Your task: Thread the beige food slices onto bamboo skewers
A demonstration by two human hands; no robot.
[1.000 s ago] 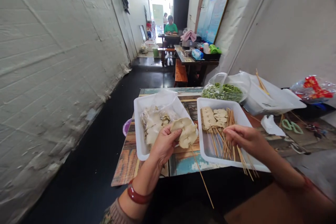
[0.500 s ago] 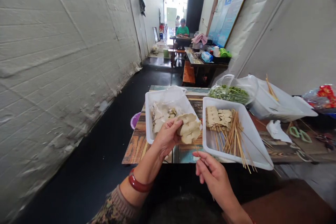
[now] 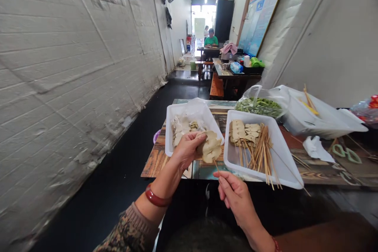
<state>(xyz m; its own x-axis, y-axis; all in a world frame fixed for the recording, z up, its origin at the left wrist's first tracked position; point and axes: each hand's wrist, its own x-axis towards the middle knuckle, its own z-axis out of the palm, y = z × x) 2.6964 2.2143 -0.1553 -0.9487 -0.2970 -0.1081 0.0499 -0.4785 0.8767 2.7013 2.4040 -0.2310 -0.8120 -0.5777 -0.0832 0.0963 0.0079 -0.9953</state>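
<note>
Several flat, pale beige food slices (image 3: 212, 149) are pinched between the thumb and fingers of my left hand (image 3: 189, 146), just over the near edge of the left tray. A thin wooden skewer (image 3: 216, 164) runs into their lower end. Its lower part is gripped by the closed fingers of my right hand (image 3: 236, 195), below the table edge. The left white tray (image 3: 168, 132) holds loose slices and a clear plastic bag. In the right white tray (image 3: 291, 171) lie skewered slices (image 3: 238, 130) and a bundle of sticks (image 3: 264, 153).
Behind the right tray sits a clear bag of green vegetables (image 3: 260, 106). Further right are a stacked white tray (image 3: 330, 124), crumpled white tissue (image 3: 317, 149) and green-handled scissors (image 3: 347, 153). A person in green (image 3: 211, 40) sits at a far table. A wall (image 3: 88, 67) runs along the left.
The head view has shifted, so the room appears further right and slightly lower. Both hands keep their grip on the slices and skewer; the slices look turned and more bunched together.
</note>
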